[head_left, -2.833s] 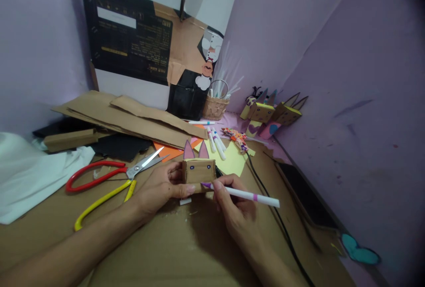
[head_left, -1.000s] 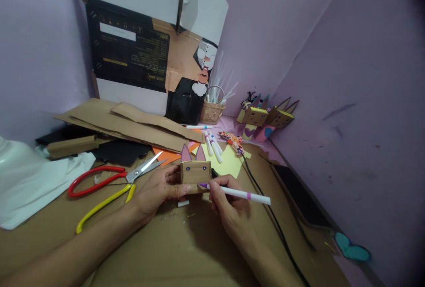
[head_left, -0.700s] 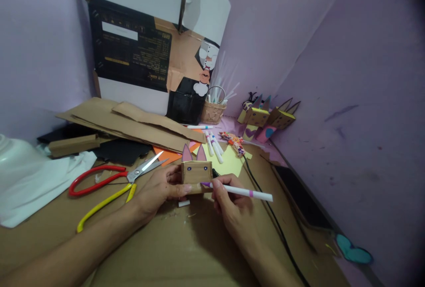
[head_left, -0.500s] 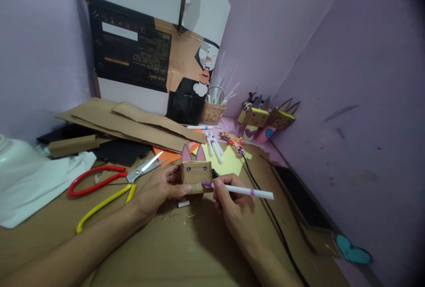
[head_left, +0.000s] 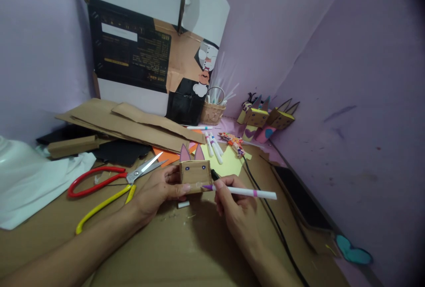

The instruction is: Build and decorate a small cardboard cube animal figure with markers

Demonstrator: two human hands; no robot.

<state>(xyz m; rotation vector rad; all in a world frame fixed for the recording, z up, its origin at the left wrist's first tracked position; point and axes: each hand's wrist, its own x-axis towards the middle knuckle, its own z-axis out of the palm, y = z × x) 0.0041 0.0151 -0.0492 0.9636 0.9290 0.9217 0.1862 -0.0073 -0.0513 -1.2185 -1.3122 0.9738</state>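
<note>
A small cardboard box (head_left: 195,177) with two pink pointed ears and two dark eyes is gripped at its left side by my left hand (head_left: 162,189), thumb across its lower front. My right hand (head_left: 234,203) pinches a white marker (head_left: 250,192) with a purple tip and a pink-purple band. That tip is at the lower front of the box, near its right side; whether it touches I cannot tell. Behind my right fingers a dark object (head_left: 215,174) shows in part. Below the box lies a small white cap-like piece (head_left: 183,204).
Large scissors (head_left: 133,176) with red and yellow handles lie left. Behind are cardboard strips (head_left: 133,123), several markers (head_left: 215,147), yellow paper (head_left: 232,163) and a patterned glue gun (head_left: 234,143) with a black cord (head_left: 265,203). Finished-looking cardboard animals (head_left: 257,118) stand at the back right.
The marker tip has shifted slightly left and down along the box's lower front. The box has moved a little to the left with my left hand.
</note>
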